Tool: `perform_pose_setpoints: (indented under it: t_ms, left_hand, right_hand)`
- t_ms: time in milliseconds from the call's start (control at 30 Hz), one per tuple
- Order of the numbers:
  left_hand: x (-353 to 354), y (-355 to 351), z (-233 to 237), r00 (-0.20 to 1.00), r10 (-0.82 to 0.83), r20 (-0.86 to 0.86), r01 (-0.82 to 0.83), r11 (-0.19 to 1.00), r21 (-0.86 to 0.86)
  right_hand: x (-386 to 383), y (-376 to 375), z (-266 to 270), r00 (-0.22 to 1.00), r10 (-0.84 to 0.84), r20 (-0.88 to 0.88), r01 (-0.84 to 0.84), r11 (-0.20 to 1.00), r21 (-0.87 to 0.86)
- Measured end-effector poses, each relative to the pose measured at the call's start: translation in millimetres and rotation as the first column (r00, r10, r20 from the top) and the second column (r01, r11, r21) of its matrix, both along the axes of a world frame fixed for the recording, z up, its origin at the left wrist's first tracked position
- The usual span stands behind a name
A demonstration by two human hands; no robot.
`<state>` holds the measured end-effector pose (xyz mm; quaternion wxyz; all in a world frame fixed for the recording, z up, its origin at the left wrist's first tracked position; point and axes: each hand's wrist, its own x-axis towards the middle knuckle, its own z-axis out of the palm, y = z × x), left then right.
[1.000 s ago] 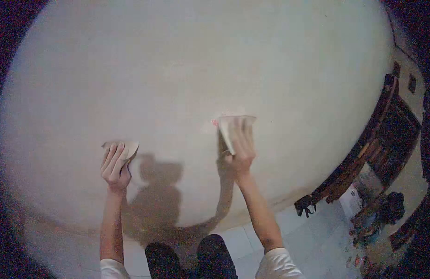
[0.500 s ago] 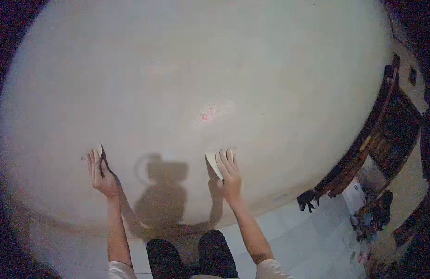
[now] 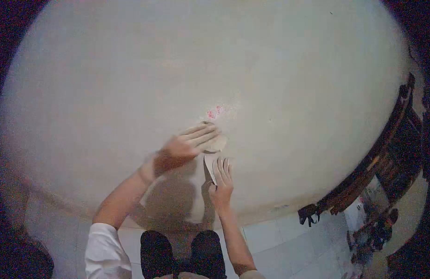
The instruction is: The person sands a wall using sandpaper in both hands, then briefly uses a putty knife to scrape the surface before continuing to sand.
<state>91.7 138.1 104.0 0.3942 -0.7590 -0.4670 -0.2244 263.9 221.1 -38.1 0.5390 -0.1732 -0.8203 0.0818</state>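
A broad pale wall [image 3: 131, 69] rises in front of me. My left hand [image 3: 183, 148] lies over a pale round sheet [image 3: 217, 144], which looks like a sandpaper disc, and presses it to the wall. Just below it my right hand [image 3: 223, 183] holds another pale sheet [image 3: 210, 164] of the same look, its left edge lifted off the surface. The fingers of both hands are nearly straight and close together. Right above the left fingertips is a rough patch with reddish specks [image 3: 215, 112]. The palms are hidden.
My knees [image 3: 207, 251] are at the bottom, close to the wall. Light floor tiles [image 3: 280, 246] run along its foot. On the right are a dark wooden frame [image 3: 359, 172], a hanging black strap [image 3: 309, 214] and blurred clutter [image 3: 375, 232].
My left hand has swept from the far left to the middle with its sheet, now just above the right hand. The right hand has shifted slightly left and down. The view has moved a little.
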Motion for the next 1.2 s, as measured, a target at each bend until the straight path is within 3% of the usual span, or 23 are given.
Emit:
perform_pose_setpoints:
  t_ms: [67, 133, 167, 233, 367, 433, 500, 567, 667, 900, 1067, 1200]
  left_hand:
    - [-17.4, -3.6, 11.6, 0.999, -0.039, 0.018, 0.04, 0.999, -0.032]
    - [-31.7, -9.3, 20.8, 0.991, 0.082, 0.106, -0.09, 0.993, 0.078]
    - [-31.6, -9.4, 23.8, 0.991, 0.089, 0.104, -0.097, 0.992, 0.078]
    - [-22.9, -7.3, 29.6, 0.981, 0.131, 0.146, -0.163, 0.958, 0.236]
    - [-7.7, 7.9, 17.2, 0.998, 0.024, 0.066, -0.028, 0.998, 0.062]
    - [-11.9, 0.8, 23.9, 0.984, 0.03, 0.176, -0.045, 0.995, 0.084]
    - [-19.1, -14.7, 26.2, 0.971, 0.103, 0.215, -0.13, 0.985, 0.111]
    - [-24.5, -12.3, 17.6, 0.908, 0.157, 0.389, -0.298, 0.893, 0.336]
    - [-14.5, -15.7, 9.6, 0.878, 0.163, 0.45, -0.352, 0.858, 0.375]
    - [-3.5, 9.5, -21.0, 0.93, 0.165, 0.328, -0.257, 0.93, 0.262]
    - [21.8, 22.3, -15.9, 0.953, 0.158, 0.258, -0.199, 0.97, 0.139]
    - [35.7, 14.4, -6.6, 0.947, 0.189, 0.258, -0.226, 0.966, 0.122]
  right_hand:
    - [-2.7, -2.8, -5.8, 1.0, 0.013, 0.026, -0.013, 0.999, -0.035]
    - [-5.6, -2.6, -15.6, 1.0, 0.013, 0.018, -0.012, 0.998, -0.057]
    - [-8.0, -1.8, -17.8, 1.0, 0.007, 0.011, -0.006, 0.997, -0.082]
    - [-11.7, -3.4, -17.6, 0.999, 0.003, -0.035, -0.005, 0.997, -0.075]
    - [-14.1, -6.6, -21.6, 0.995, -0.041, -0.091, 0.032, 0.995, -0.099]
    - [-19.5, -9.8, -27.0, 0.992, -0.065, -0.112, 0.05, 0.99, -0.128]
    - [-23.4, -6.3, -37.8, 0.988, -0.09, -0.125, 0.07, 0.985, -0.156]
    - [-26.1, 5.0, -56.3, 0.986, -0.103, -0.13, 0.08, 0.982, -0.168]
    - [-28.3, -4.8, -55.4, 0.973, -0.109, -0.203, 0.068, 0.977, -0.2]
    - [-18.7, -19.9, -48.4, 0.982, -0.037, -0.188, -0.022, 0.953, -0.301]
    - [-4.9, -15.2, -57.9, 0.983, 0.05, -0.178, -0.086, 0.975, -0.205]
    - [9.7, -19.9, -56.6, 0.992, 0.079, -0.099, -0.104, 0.956, -0.274]
